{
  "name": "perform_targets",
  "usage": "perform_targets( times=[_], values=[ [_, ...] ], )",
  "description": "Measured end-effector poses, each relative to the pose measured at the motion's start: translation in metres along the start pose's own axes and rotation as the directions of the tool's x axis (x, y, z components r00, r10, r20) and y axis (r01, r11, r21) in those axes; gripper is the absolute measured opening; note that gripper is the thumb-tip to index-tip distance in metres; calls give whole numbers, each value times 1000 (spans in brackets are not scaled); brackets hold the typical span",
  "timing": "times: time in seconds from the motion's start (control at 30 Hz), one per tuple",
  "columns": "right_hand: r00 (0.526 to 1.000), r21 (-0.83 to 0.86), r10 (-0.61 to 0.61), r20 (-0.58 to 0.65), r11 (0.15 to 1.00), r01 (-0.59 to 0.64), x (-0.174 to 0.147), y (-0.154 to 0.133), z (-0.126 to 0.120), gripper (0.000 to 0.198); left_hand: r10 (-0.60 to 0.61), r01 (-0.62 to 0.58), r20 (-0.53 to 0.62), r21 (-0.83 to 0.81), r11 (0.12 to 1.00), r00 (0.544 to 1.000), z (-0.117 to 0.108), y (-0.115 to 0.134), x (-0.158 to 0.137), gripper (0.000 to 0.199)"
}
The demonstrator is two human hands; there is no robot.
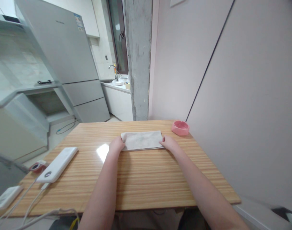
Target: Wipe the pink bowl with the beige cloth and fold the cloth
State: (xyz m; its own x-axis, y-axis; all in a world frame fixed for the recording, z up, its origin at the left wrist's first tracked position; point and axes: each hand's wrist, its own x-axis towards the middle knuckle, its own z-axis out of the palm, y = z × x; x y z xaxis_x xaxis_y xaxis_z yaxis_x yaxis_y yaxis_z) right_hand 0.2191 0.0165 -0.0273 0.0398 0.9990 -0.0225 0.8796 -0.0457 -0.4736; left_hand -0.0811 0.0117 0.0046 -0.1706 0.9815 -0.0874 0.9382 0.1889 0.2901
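Note:
A pale grey-white folded cloth (141, 140) lies as a long flat strip across the far middle of the wooden table (155, 182). At its left end, my left hand (116, 144) is closed on the cloth's edge. My right hand (168, 142) pinches the opposite end between thumb and fingers. Both arms are stretched forward over the tabletop. The undersides of the cloth and some fingertips are hidden.
A pink ashtray (180, 127) stands at the table's far right corner, close to the wall. On the left lie a white power bank (58, 164) with cables, a red roll-like item (37, 167) and a white box-shaped item (7, 197). A fridge (62, 44) stands beyond.

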Motion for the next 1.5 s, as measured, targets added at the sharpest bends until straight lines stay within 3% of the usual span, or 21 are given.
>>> perform_targets(
  times=[0.1,0.17,0.33,0.43,0.5,0.57,0.6,0.67,0.7,0.73,0.83,0.9,0.97,1.07,1.13,1.27,1.4,1.5],
  values=[
    [998,-60,23,-63,998,-27,-2,-5,1,27,-43,43,-149,-3,999,988,1,5,-3,52],
    [994,-82,18,-110,996,-27,-3,-9,2,37,-63,59,-173,-32,998,983,1,7,-5,55],
    [998,-64,61,-7,996,-61,-7,-13,2,40,-91,90,-5,-94,992,996,4,7,-3,49],
    [995,-12,99,-9,995,-99,-7,-12,0,46,-55,64,55,-164,984,997,3,5,0,60],
    [995,42,89,-38,995,-88,-6,-12,-1,50,-29,36,33,-240,970,999,-1,5,-1,68],
    [997,125,45,-63,992,-37,-6,-15,2,48,-33,-13,-136,-320,947,990,-8,7,-4,67],
    [998,175,15,-68,985,-3,-6,-18,4,44,-28,-73,-272,-355,932,962,-11,10,-7,62],
    [999,296,-32,-34,954,40,-8,-27,12,32,-3,-258,-547,-400,880,837,-13,21,-13,50],
    [999,369,-40,10,929,34,-9,-32,16,25,17,-354,-633,-410,841,774,-11,28,-16,44],
    [997,447,-45,67,895,10,-10,-36,19,21,51,-437,-673,-419,796,738,-6,36,-19,40],
    [973,630,-56,224,770,-100,-13,-46,27,14,307,-598,-569,-442,669,763,23,63,-26,35],
    [959,687,-44,280,707,-168,-12,-48,27,6,545,-679,-405,-419,603,734,43,77,-29,31],
    [953,715,-12,303,664,-219,-10,-46,27,14,649,-703,-292,-428,568,702,57,85,-32,32],
    [961,702,16,277,679,-214,-7,-43,27,21,643,-682,-282,-497,537,712,58,84,-35,38],
    [975,644,-6,222,752,-142,-7,-42,24,15,614,-678,-320,-508,531,721,52,80,-35,37],
    [991,248,-3,131,968,-29,-10,-27,-6,4,577,-646,-300,-449,618,760,43,71,-29,25],
    [984,59,148,97,986,-154,-21,26,-58,10,614,-650,-228,-373,662,756,48,66,-19,21],
    [957,-128,283,60,953,-274,-32,79,-82,13,623,-644,-189,-359,675,759,53,64,-14,19]
  ],
)
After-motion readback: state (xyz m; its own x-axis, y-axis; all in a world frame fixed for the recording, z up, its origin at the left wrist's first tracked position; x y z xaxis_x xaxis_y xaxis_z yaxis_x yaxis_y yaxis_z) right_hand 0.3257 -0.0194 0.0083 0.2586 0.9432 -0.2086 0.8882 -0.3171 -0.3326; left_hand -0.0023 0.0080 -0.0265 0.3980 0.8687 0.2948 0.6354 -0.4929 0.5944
